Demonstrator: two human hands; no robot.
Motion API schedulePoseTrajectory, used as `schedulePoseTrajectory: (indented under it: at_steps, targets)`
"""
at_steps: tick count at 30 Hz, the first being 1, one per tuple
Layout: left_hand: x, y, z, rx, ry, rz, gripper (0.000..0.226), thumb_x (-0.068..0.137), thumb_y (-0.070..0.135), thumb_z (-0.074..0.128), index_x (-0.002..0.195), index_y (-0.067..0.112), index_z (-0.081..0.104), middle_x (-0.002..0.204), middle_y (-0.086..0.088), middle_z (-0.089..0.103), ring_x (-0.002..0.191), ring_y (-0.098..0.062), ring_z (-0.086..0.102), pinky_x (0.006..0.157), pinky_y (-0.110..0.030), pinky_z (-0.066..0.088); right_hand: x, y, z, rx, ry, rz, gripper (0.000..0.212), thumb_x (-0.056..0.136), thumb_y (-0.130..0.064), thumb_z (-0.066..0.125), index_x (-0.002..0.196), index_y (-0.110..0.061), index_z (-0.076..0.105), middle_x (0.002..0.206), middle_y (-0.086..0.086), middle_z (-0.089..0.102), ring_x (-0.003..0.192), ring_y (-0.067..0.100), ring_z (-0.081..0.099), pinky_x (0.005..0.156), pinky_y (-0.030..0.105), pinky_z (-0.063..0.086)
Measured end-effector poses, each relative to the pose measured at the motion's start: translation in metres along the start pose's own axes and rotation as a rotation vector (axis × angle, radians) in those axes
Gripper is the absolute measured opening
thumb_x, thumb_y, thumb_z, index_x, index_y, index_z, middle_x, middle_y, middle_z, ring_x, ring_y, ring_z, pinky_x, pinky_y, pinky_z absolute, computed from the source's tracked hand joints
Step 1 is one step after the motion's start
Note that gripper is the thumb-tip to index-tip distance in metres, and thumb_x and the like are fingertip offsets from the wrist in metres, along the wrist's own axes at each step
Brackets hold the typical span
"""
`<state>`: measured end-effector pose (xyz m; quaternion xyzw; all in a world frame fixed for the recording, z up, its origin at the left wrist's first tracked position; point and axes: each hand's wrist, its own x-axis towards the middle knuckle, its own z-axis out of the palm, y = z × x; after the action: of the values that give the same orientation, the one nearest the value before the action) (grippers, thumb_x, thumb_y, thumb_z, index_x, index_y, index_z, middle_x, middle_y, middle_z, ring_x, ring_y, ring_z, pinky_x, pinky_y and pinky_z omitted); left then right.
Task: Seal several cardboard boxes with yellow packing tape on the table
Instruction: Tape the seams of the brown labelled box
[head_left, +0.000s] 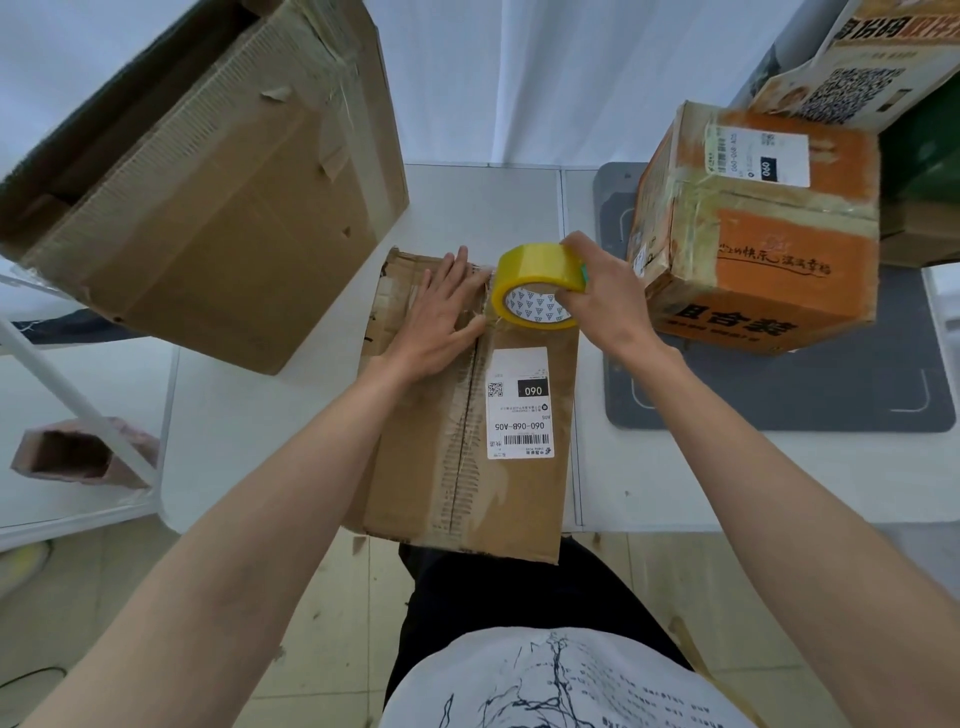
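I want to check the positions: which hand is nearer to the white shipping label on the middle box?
Left. The left hand rests flat beside the white shipping label, up-left; the right hand holds the tape roll farther beyond it.

Bright, even indoor light seen through a wide-angle head camera.

Soft white light fills the scene, casting only faint shadows under the hands and beside the boxes on the bench. The yellow tape roll shows a mild sheen. Straight lines bow strongly near the edges, stretching the large brown box and both forearms. The centre is sharp; the corners look slightly soft.
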<state>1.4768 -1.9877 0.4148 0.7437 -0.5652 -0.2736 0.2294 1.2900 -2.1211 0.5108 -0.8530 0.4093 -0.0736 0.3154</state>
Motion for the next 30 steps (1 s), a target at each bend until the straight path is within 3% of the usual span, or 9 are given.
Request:
schedulePoseTrajectory:
  at_steps: [2,5,12,17,21,26,30]
  targets:
    - [-0.001,0.002,0.001,-0.107,0.070,-0.006,0.047,0.098,0.046,0.060,0.141,0.028,0.050,0.169,-0.001,0.013,0.157,-0.018,0.000,0.125,-0.042,-0.006,0.003,-0.004,-0.002,-0.002,-0.009,0.007,0.034,0.089,-0.014,0.067,0.120,-0.018,0.054,0.094,-0.001,0.056,0.087,0.024,0.052,0.080,0.039,0.041]
    - [-0.001,0.003,0.005,-0.158,0.132,-0.001,0.040,0.089,0.045,0.073,0.119,0.022,0.059,0.163,0.001,0.033,0.156,-0.023,0.011,0.125,-0.049,0.000,0.008,-0.011,-0.003,-0.031,-0.019,-0.029,0.033,0.090,-0.016,0.067,0.120,-0.019,0.055,0.092,0.000,0.056,0.086,0.025,0.054,0.081,0.044,0.046]
    - [-0.004,0.009,0.010,-0.185,0.224,-0.038,0.033,0.089,0.039,0.075,0.112,0.021,0.060,0.156,0.005,0.044,0.155,-0.023,0.018,0.125,-0.050,0.003,0.002,-0.018,-0.002,-0.103,0.026,-0.094,0.031,0.089,-0.016,0.069,0.117,-0.018,0.055,0.094,0.001,0.059,0.088,0.029,0.060,0.074,0.041,0.048]
    - [-0.014,0.020,0.019,-0.174,0.380,-0.016,0.015,0.093,0.025,0.073,0.099,0.012,0.071,0.138,0.001,0.062,0.146,-0.027,0.039,0.124,-0.053,0.015,0.001,-0.019,-0.006,-0.107,0.025,-0.082,0.031,0.089,-0.016,0.068,0.117,-0.019,0.055,0.092,-0.001,0.057,0.088,0.028,0.059,0.073,0.036,0.041]
    - [-0.015,0.021,0.021,-0.136,0.371,0.020,0.023,0.093,0.025,0.072,0.111,0.010,0.072,0.134,-0.001,0.064,0.144,-0.031,0.042,0.122,-0.056,0.013,0.005,-0.026,-0.010,-0.181,0.018,-0.122,0.035,0.090,-0.017,0.067,0.123,-0.020,0.055,0.105,0.004,0.065,0.096,0.029,0.060,0.078,0.038,0.038]
    - [-0.015,0.017,0.027,-0.095,0.338,0.036,0.018,0.094,0.030,0.070,0.100,0.013,0.068,0.138,0.000,0.061,0.146,-0.032,0.039,0.121,-0.065,0.012,0.008,-0.017,-0.009,-0.247,-0.011,-0.136,0.037,0.090,-0.013,0.066,0.122,-0.023,0.053,0.112,0.003,0.066,0.099,0.033,0.061,0.082,0.045,0.046]
    - [-0.014,0.017,0.027,-0.134,0.337,0.016,0.015,0.092,0.026,0.073,0.096,0.014,0.065,0.138,0.000,0.061,0.146,-0.031,0.040,0.123,-0.063,0.010,0.024,-0.015,-0.014,-0.264,-0.069,-0.101,0.038,0.091,-0.013,0.066,0.124,-0.027,0.053,0.119,0.004,0.066,0.105,0.037,0.061,0.088,0.051,0.049]
